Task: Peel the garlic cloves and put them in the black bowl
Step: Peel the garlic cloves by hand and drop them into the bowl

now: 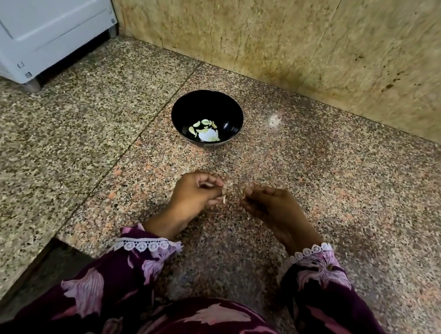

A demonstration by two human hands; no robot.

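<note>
A black bowl stands on the speckled stone floor, with several pale peeled garlic cloves lying in its bottom. Nearer to me, my left hand pinches a garlic clove between thumb and fingertips. A hand's width to its right, my right hand has its fingers curled and pinches a small bit of garlic skin. Both hands hover just above the floor, in front of the bowl. Motion blur hides the detail of the clove.
A white appliance stands at the far left on short feet. A mottled beige stone wall rises behind the bowl. A step down in the floor lies at the near left. My patterned purple sleeves fill the bottom.
</note>
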